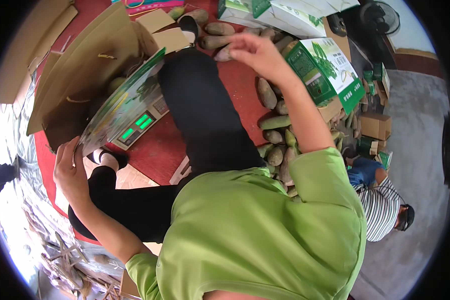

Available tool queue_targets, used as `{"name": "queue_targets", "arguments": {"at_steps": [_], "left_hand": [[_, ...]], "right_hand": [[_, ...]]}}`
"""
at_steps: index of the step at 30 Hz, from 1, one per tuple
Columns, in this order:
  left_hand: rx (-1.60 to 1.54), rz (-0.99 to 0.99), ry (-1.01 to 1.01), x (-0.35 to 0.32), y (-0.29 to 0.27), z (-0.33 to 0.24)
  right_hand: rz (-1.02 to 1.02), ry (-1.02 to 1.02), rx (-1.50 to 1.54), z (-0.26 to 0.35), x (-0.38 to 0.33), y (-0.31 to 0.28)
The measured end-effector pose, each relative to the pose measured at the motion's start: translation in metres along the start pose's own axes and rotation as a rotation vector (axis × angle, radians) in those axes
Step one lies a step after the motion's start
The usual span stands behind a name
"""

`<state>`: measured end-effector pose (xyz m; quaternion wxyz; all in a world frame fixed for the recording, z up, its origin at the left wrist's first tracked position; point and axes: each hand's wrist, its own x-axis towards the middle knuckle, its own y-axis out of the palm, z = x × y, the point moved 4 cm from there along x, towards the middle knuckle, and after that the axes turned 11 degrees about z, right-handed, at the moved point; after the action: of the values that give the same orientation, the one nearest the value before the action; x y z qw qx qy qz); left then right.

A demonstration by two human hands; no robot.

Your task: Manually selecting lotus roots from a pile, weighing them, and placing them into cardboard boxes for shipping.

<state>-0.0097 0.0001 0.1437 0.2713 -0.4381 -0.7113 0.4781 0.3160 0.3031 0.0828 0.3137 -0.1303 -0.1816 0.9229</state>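
My left hand (71, 167) pinches the near edge of an open cardboard box (92, 60), with brown inner flaps and a green-and-white printed side. The box rests on a digital scale (144, 122) with lit green displays. A rounded tuber shows dimly inside the box; the rest of its contents is hidden. My right hand (252, 52) reaches to the far side, over a row of brown tubers. Its fingers are bent and apart, beside a pinkish tuber (224, 54). Whether the fingertips touch it, I cannot tell.
More tubers (275, 135) lie to the right of my knee on the red mat (235, 80). Printed green-and-white boxes (325, 70) stand beyond my right arm. A fan (380, 17) is at the far right. Another person in a striped shirt (380, 207) bends down at the right.
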Motion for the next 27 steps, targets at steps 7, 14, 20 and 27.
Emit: {"name": "queue_targets", "arguments": {"at_steps": [7,14,20,27], "left_hand": [[-0.016,-0.057,0.066,-0.006,0.003,0.021],[-0.007,-0.042,0.104,0.002,0.006,0.028],[0.045,-0.042,0.156,0.005,0.008,0.025],[-0.007,-0.052,0.136,0.002,0.013,0.034]], "right_hand": [[-0.006,0.324,-0.142,-0.188,-0.111,0.072],[0.901,0.448,-1.121,-0.295,-0.224,0.162],[0.084,1.072,-0.597,-0.311,-0.291,0.069],[0.056,1.223,-1.282,-0.247,-0.311,-0.055]]}}
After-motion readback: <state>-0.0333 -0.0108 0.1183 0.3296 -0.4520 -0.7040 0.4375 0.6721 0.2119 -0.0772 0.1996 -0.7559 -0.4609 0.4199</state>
